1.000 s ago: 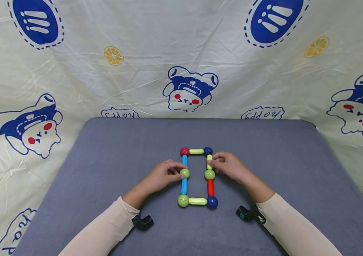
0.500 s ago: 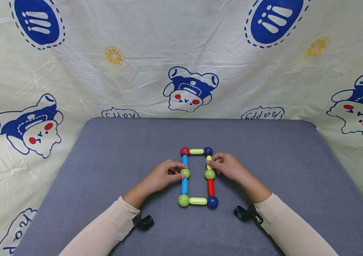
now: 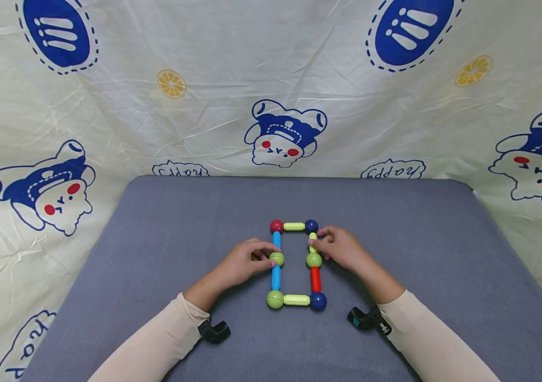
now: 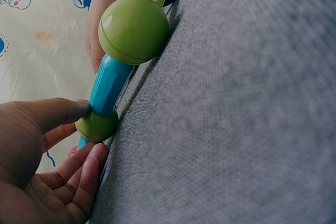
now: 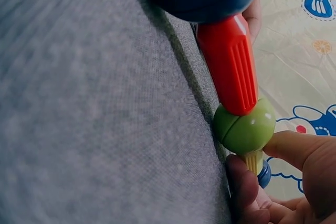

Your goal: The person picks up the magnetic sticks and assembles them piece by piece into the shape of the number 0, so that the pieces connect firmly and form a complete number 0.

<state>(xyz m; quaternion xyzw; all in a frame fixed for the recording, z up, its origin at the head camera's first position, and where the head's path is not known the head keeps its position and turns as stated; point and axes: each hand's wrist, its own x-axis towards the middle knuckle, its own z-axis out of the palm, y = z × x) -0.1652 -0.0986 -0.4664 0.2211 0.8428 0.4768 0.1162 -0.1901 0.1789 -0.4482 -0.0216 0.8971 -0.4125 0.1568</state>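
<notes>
A rectangle of rods and balls lies on the grey table. My left hand (image 3: 242, 263) pinches the green ball (image 4: 100, 125) midway along its left side, with light-blue rods (image 3: 276, 278) on either side of that ball. On the right side, my right hand (image 3: 344, 248) pinches the short yellow-green rod (image 3: 313, 237) just beyond another green ball (image 5: 245, 129). A red rod (image 5: 231, 66) joins that ball to the near dark-blue ball (image 3: 318, 301). The far corners are a red ball (image 3: 276, 226) and a dark-blue ball (image 3: 311, 226). A green ball (image 3: 275, 300) forms the near left corner.
Yellow-green rods close the far end (image 3: 294, 226) and near end (image 3: 296, 300) of the rectangle. The grey tabletop (image 3: 180, 212) extends around it. A printed white curtain (image 3: 223, 127) hangs behind the table and along both sides.
My right forearm and its wrist strap have shifted slightly left. Both hands keep their places on the rectangle, which lies essentially as before.
</notes>
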